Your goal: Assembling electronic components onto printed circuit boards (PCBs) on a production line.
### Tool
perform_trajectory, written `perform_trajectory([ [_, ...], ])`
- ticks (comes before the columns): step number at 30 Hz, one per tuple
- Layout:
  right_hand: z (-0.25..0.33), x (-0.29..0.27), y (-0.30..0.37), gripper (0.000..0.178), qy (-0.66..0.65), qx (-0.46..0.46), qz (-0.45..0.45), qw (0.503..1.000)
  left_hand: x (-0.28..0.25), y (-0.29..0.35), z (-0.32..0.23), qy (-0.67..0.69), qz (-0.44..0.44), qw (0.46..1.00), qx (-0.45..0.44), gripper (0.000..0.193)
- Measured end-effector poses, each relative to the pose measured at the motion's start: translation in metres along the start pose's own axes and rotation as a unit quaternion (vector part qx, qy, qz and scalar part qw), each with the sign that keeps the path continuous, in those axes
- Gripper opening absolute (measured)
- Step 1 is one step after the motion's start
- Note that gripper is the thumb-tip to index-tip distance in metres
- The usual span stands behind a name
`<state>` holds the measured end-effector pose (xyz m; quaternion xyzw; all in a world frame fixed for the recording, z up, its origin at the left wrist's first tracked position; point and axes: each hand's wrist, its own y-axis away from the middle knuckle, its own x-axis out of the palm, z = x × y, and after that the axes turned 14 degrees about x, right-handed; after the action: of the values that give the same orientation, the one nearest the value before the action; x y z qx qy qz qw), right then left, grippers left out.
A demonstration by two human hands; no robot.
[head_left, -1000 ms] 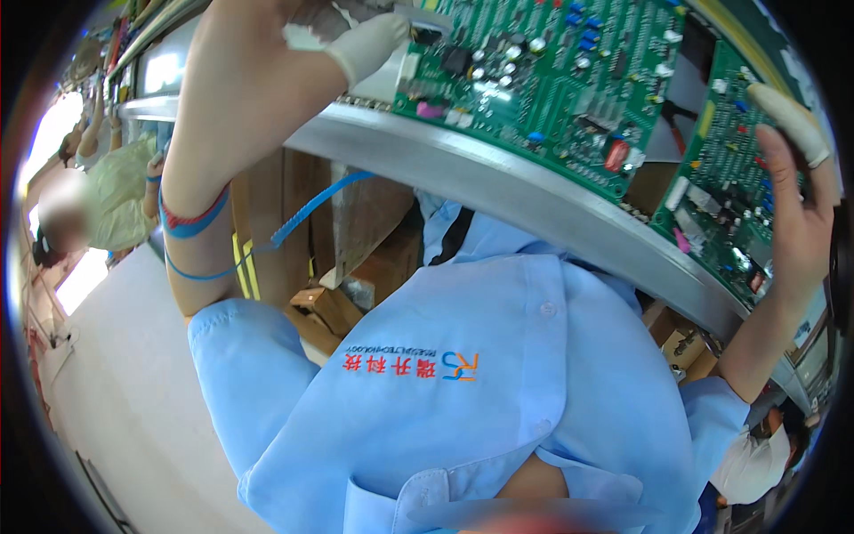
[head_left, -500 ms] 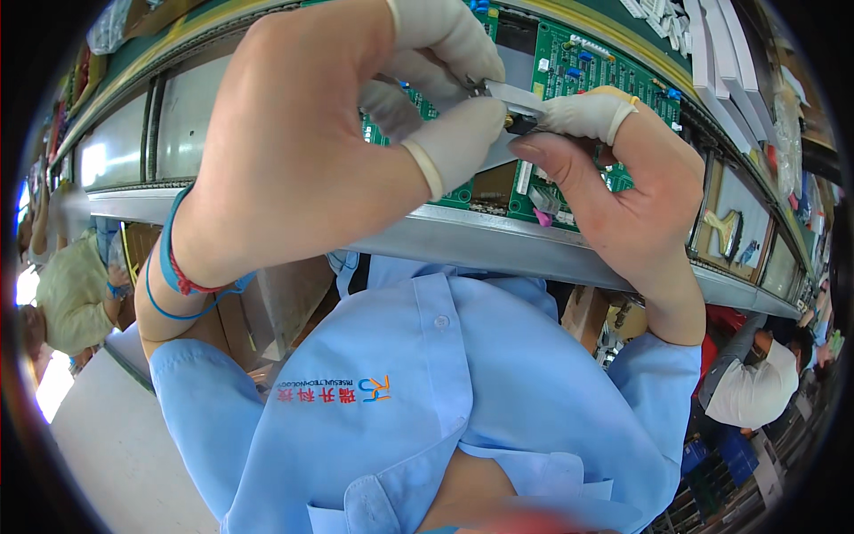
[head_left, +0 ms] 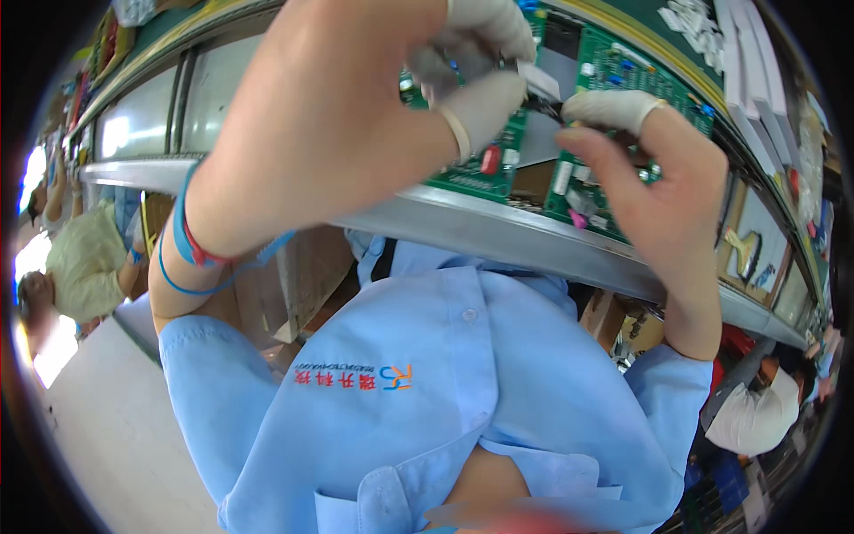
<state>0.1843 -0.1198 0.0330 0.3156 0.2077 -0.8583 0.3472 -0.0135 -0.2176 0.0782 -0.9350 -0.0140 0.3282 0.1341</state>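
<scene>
My left hand (head_left: 356,116) reaches over a conveyor line, white cots on several of its fingers. Its thumb and fingers pinch a small light-grey block (head_left: 539,80), partly hidden by the fingertips. A small black part (head_left: 544,108) sits at the block's lower right side, blurred. My right hand (head_left: 667,169) holds that black part's end at its cot-covered index finger and bare thumb; the exact contact is hard to make out. Behind the hands lie a left green circuit board (head_left: 480,182) and a right green circuit board (head_left: 623,80), both carrying components.
A metal rail (head_left: 498,227) runs along the near side of the line. Long white strips (head_left: 752,89) and small white pieces (head_left: 689,27) lie at the far right. A yellow-handled brush (head_left: 740,254) rests on the right. Other people are at the left and right edges.
The view has shifted, so hands and boards appear farther right. The black part has turned a little against the grey block. My right thumb and index finger look slightly farther apart.
</scene>
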Motion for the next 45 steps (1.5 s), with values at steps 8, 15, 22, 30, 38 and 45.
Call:
perform_trajectory([
  [8,-0.011,-0.021,-0.004,0.020,0.047,0.115,0.028,0.992,-0.060,0.045,0.046,-0.314,0.103,0.943,0.029,0.021],
  [15,-0.027,-0.012,-0.010,0.018,0.081,0.045,-0.002,0.996,-0.057,0.063,0.066,-0.287,0.168,0.942,0.039,0.023],
  [22,-0.032,-0.018,-0.010,0.024,0.210,0.134,0.064,0.966,-0.057,0.048,0.055,-0.277,0.262,0.924,-0.034,0.013],
  [30,-0.066,-0.015,-0.001,0.025,0.023,0.086,0.021,0.996,-0.051,0.047,0.050,-0.324,0.273,0.906,-0.006,0.013],
  [38,-0.044,-0.021,-0.009,0.023,0.207,0.076,0.060,0.973,-0.045,0.049,0.044,-0.352,0.282,0.892,-0.004,0.008],
  [45,-0.054,-0.021,-0.007,0.022,0.186,0.025,0.044,0.981,-0.043,0.043,0.043,-0.387,0.316,0.862,0.082,0.012],
])
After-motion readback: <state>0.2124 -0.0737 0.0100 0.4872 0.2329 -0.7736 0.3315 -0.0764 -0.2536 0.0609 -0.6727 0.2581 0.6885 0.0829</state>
